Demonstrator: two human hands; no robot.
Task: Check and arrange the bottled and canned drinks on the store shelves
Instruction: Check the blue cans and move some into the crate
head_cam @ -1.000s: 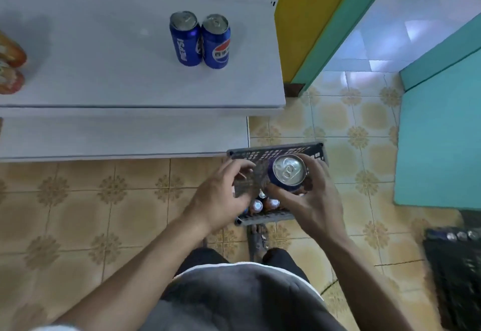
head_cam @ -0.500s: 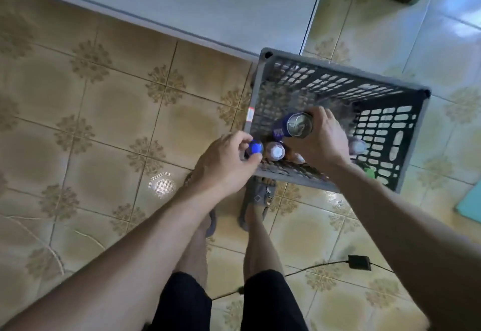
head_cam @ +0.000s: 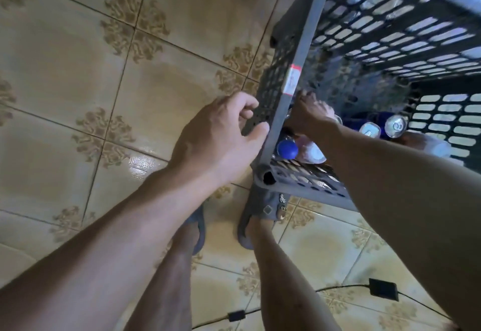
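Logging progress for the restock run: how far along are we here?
Done: cannot tell, no shelved drinks in view. In hand: right hand reaches down into the crate, its grip hidden; left hand rests against the crate's wall. Left: cans and a blue-capped bottle sit inside.

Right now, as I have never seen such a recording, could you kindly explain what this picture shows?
It is one view from a camera worn on a person's head, looking down; there is no machine, only two bare hands. A grey plastic crate stands on the tiled floor. Inside are drinks: silver-topped cans and a blue-capped bottle. The right hand reaches down into the crate; whether it grips anything is hidden. The left hand, loosely curled, is at the crate's outer wall and holds nothing.
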